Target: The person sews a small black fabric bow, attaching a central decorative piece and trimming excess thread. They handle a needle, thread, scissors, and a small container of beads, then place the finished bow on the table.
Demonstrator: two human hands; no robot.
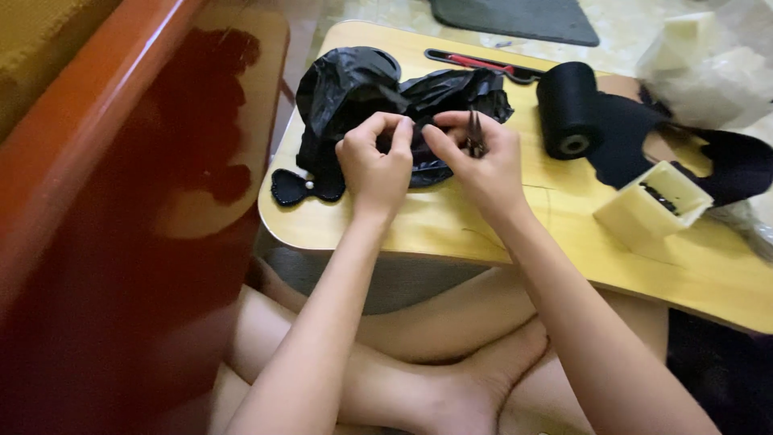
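Note:
My left hand (375, 163) and my right hand (481, 158) meet over a low wooden lap table (451, 229). The fingertips of both pinch something small and dark between them; what it is cannot be made out. My right hand also holds a small dark tool (475, 135), like tweezers or snips, upright between its fingers. Right behind the hands lies a crumpled black plastic bag (354, 84). A black bow-shaped piece with a pearl (306, 186) lies on the table to the left of my left hand.
A roll of black ribbon (570, 109) stands right of the bag, with black fabric (624, 145) beside it. A cream plastic box (651, 208) sits at the right. A red-and-black tool (483, 64) lies at the back. A glossy red-brown board (121, 225) fills the left. My crossed legs are under the table.

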